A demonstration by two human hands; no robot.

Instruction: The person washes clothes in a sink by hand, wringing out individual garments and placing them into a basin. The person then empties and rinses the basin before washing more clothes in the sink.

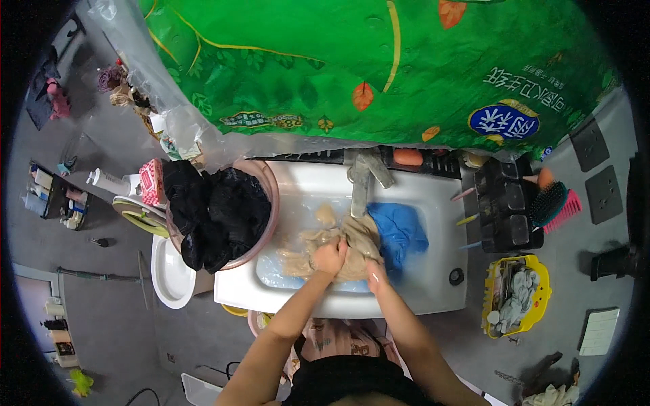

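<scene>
A wet beige cloth garment (352, 249) is bunched up in the soapy water of a white sink (443, 203). My left hand (330, 258) is closed in a fist on its near left part. On its right side my right hand (376, 274) grips the same cloth, with the fingers partly hidden by the fabric. Right of the beige garment a blue cloth (398, 233) lies soaked in the basin. The metal faucet (361, 193) reaches over the cloth from the back. A pale lump (326, 215), too unclear to name, shows beside it at the left.
A pink basin (269, 203) heaped with black clothes (220, 213) stands on the sink's left side. A large green plastic package (305, 81) hangs across the far side. To the right are a black holder (504, 206) with brushes and a yellow basket (538, 298).
</scene>
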